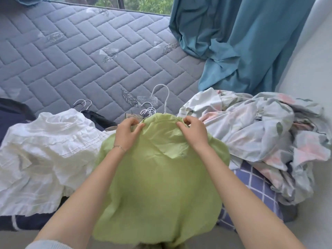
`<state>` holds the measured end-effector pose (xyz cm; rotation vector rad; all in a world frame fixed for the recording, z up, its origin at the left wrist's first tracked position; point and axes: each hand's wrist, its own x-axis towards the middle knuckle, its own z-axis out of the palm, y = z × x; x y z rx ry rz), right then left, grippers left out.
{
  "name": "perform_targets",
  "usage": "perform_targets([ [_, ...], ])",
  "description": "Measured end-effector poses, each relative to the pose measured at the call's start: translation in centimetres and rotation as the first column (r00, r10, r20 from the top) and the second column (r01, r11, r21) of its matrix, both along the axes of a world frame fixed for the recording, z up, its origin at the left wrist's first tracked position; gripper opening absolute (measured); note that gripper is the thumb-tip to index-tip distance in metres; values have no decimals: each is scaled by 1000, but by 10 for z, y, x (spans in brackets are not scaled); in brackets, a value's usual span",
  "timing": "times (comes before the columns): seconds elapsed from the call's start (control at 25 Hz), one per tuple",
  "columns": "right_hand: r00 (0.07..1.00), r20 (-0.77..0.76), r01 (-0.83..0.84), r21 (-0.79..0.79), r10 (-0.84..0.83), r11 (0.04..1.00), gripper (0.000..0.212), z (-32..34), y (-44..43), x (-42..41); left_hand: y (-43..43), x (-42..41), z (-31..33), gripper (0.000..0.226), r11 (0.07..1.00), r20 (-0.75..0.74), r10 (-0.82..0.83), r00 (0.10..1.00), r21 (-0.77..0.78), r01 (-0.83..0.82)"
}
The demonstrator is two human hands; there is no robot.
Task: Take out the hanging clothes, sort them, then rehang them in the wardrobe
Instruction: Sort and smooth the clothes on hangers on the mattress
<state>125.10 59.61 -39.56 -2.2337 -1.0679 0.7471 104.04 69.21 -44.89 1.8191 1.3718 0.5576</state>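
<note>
Light green thin-fabric garment (158, 173): spread on the bed's near edge, its far hem pinched by fingers of left hand (126, 133) and right hand (193, 132); white wire hanger (166, 97) protrudes beyond.

A grey-blue quilted mattress (80, 56) with leaf motifs spreads wide, a teal curtain (242, 42) spilling onto its far right corner beside a window (143, 3), and a crumpled floral sheet (260, 126) heaped at its near right over a purple checked cloth (255, 191).
</note>
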Motion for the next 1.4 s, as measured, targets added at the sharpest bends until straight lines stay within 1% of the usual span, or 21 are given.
perform_targets([
  [0.12, 1000, 2, -3, -16, 3, 1000, 31, -93, 32, 8, 33, 8, -85, 19, 1000, -40, 19, 999, 23, -18],
  [0.16, 1000, 6, -18, -21, 18, 1000, 29, -120, 38, 8, 41, 8, -108, 20, 999, -63, 17, 998, 36, -14],
  [0.24, 998, 33, -49, -43, 51, 998, 16, -167, 46, 7, 52, 5, -150, 20, 997, -113, 13, 994, 79, -4],
  [0.36, 992, 93, -79, -72, 86, 994, 21, -204, 53, 6, 58, 1, -181, 19, 991, -191, -2, 982, 129, 27],
  [0.48, 981, 149, -111, -100, 125, 989, 26, -213, 53, 2, 58, 0, -188, 19, 987, -226, -13, 974, 156, 50],
  [0.56, 973, 175, -136, -91, 150, 987, 35, -199, 47, -6, 52, -4, -176, 21, 977, -226, -13, 974, 203, 61],
  [0.64, 966, 190, -175, -33, 178, 984, 41, -170, 38, -19, 40, -13, -149, 24, 960, -196, -25, 980, 270, 79],
  [0.76, 959, 204, -214, 50, 199, 976, 45, -110, 18, -43, 15, -37, -90, 37, 938, -198, -36, 980, 332, 101],
  [0.84, 952, 209, -247, 89, 224, 965, 47, -59, 3, -65, -13, -63, -38, 45, 943, -228, 10, 974, 327, 67],
  [0.92, 947, 207, -275, 122, 247, 954, 51, -10, -11, -91, -48, -91, 12, 51, 954, -247, 78, 966, 300, 0],
  [1.0, 941, 190, -310, 151, 280, 939, 54, 37, -30, -123, -93, -120, 61, 57, 973, -263, 139, 955, 218, -81],
  [1.08, 929, 176, -355, 179, 326, 917, 57, 77, -50, -157, -131, -150, 98, 59, 973, -251, 211, 945, 147, -179],
  [1.12, 920, 172, -381, 195, 351, 903, 57, 95, -59, -175, -147, -167, 114, 60, 963, -233, 257, 938, 138, -230],
  [1.28, 861, 161, -507, 225, 482, 832, 56, 143, -95, -258, -196, -251, 161, 60, 910, -140, 402, 905, 168, -379],
  [1.4, 779, 177, -627, 211, 602, 750, 57, 158, -114, -331, -223, -332, 176, 59, 858, -129, 496, 859, 226, -461],
])
